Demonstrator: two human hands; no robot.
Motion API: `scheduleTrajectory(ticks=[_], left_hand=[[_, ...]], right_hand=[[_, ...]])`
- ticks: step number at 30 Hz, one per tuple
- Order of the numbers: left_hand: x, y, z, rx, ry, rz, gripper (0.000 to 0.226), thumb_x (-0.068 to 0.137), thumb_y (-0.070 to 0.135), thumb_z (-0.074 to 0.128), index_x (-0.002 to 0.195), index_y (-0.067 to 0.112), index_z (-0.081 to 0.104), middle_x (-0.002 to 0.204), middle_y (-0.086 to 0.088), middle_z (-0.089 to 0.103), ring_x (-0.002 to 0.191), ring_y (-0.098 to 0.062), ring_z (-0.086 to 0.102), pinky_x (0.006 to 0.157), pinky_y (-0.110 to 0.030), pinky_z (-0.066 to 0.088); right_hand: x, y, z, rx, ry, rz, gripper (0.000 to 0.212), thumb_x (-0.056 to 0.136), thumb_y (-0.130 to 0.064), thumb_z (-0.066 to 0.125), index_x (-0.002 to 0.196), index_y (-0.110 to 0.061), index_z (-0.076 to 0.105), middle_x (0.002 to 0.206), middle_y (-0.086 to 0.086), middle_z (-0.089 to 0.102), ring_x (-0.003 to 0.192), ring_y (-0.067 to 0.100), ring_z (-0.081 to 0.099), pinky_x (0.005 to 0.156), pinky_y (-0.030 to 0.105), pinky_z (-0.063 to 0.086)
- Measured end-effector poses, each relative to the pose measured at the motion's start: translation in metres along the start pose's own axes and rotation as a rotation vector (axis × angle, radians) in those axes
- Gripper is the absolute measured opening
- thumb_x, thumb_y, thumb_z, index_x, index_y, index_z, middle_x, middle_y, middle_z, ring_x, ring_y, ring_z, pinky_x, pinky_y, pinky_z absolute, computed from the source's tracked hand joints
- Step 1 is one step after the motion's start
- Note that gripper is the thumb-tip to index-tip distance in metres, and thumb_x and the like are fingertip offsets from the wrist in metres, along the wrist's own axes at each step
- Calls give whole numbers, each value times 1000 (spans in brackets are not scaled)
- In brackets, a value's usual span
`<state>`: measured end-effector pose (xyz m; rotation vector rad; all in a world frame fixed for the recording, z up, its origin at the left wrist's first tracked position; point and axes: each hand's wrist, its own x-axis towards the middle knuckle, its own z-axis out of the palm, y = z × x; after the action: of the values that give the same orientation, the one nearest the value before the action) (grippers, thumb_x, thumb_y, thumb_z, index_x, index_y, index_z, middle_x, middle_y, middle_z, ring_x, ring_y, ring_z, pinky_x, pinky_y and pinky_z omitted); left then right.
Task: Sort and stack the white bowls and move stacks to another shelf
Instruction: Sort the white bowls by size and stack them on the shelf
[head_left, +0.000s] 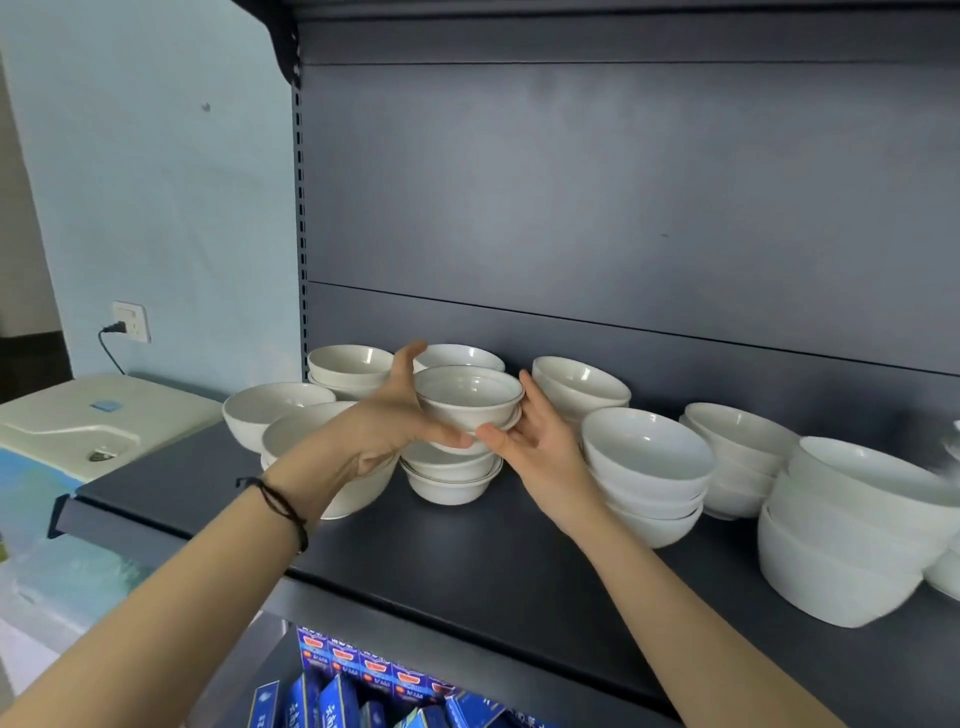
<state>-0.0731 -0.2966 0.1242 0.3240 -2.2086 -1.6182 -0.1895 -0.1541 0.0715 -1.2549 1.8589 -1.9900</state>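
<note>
Two nested small white bowls (467, 397) are held between my hands, just above a short stack of similar bowls (449, 475) on the dark shelf (467, 551). My left hand (395, 415) cups the left side, thumb under the base. My right hand (530, 441) grips the right side with its fingers behind the bowls and its thumb below. More white bowls stand around: a stack at the back left (348, 366), one single bowl (270, 415), a stack under my left wrist (311, 436), and one bowl behind (460, 356).
To the right stand further stacks (579, 387), (649, 475), (737, 457) and a stack of large bowls (852, 535). Blue cartons (363, 686) fill the shelf below. A white appliance (98, 421) sits left of the shelf, below a wall socket (130, 321).
</note>
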Motion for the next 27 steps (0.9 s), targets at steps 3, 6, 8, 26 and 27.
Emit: scheduleTrajectory(ticks=[3,6,8,26,27], left_hand=[[6,9,1,91,-33,-81,136,49,8,88,153,34,4,149,1,32,137,-24,36,114,-40,35],[11,12,2,151,-85,-145,129,63,-2,84,153,35,-1,153,-3,26,141,-27,29,115,-41,32],[12,12,2,195,-122,-180,125,66,-3,80,153,37,-1,151,-7,30,140,-27,31,114,-40,34],[9,-2,29,-145,113,-176,130,37,55,69,154,31,16,158,5,23,145,-18,25,119,-43,23],[9,-2,30,-132,118,-170,128,39,56,69,154,30,17,158,5,23,144,-18,26,118,-43,24]], right_hand=[[0,7,1,-12,-8,20,81,90,-10,69,155,-19,22,140,-16,53,131,1,51,110,28,43],[-3,10,2,-13,-16,34,85,89,-16,71,157,-20,20,150,-10,45,137,3,44,115,30,39],[-4,14,0,-42,-32,48,74,90,-14,70,149,-33,29,136,-26,53,128,-6,50,108,21,43],[-22,22,23,-160,-52,105,105,55,-31,85,136,-58,24,148,-16,40,135,4,44,111,37,44],[-21,22,24,-164,-35,105,105,53,-33,85,138,-55,27,147,-15,42,134,6,46,110,39,45]])
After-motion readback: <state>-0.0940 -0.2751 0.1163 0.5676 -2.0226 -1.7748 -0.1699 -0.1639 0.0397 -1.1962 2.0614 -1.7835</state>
